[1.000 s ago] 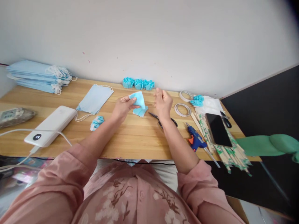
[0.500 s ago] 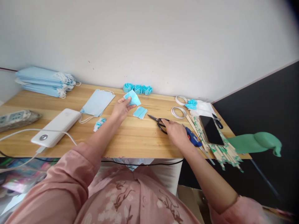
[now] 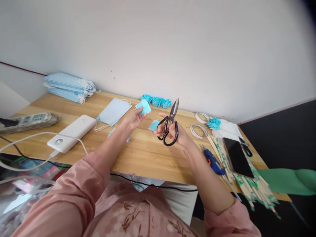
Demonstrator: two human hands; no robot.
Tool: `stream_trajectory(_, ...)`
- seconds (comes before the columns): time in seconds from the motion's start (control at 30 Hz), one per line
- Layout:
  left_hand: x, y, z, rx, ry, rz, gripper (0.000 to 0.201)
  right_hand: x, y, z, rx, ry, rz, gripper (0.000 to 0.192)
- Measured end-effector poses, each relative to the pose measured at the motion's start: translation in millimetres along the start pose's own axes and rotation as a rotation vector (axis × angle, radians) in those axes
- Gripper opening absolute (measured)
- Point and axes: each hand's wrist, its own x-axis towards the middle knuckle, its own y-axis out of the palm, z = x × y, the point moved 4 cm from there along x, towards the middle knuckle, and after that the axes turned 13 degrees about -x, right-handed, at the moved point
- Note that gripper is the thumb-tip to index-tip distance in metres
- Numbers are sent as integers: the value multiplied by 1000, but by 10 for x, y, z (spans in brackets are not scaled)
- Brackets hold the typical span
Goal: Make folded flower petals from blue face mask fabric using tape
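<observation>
While the left hand (image 3: pixel 133 119) pinches a small piece of light-blue mask fabric (image 3: pixel 143 106) between thumb and fingers and holds it lifted above the tabletop (image 3: pixel 145 154), the right hand (image 3: pixel 175 134) holds a pair of black scissors (image 3: pixel 170 126) upright, blades closed and pointing up, fingers curled about the looped handles. Judged from the layout, the work is partly done: a row of finished blue rosettes (image 3: pixel 156 100) lies at the far edge against the wall, and another rosette (image 3: pixel 213 123) rests near two white elastic loops (image 3: pixel 198 130) to the right. A second cut blue piece (image 3: pixel 154 125) lies flat just beside the scissors, and a further blue scrap (image 3: pixel 111 132) is partly hidden behind the left forearm. Much material appears unused: one whole face mask (image 3: pixel 114 111) lies flat near a white power bank (image 3: pixel 72 133), and a stack of masks (image 3: pixel 69 87) sits at the far left.

The held fabric is thin, soft and folded, its upper corner bent forward; no cut is visible in it yet. The blades do not touch it; the two are near but apart. A blue glue gun (image 3: pixel 213 162), a dark phone (image 3: pixel 237 157) and a bundle of wooden sticks (image 3: pixel 249 184) lie at the right, untouched.
</observation>
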Motion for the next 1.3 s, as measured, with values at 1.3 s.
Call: stream_trajectory(1.3,62,-69,50,42,-5,-9,18,209,150,-465,174,161,97,69)
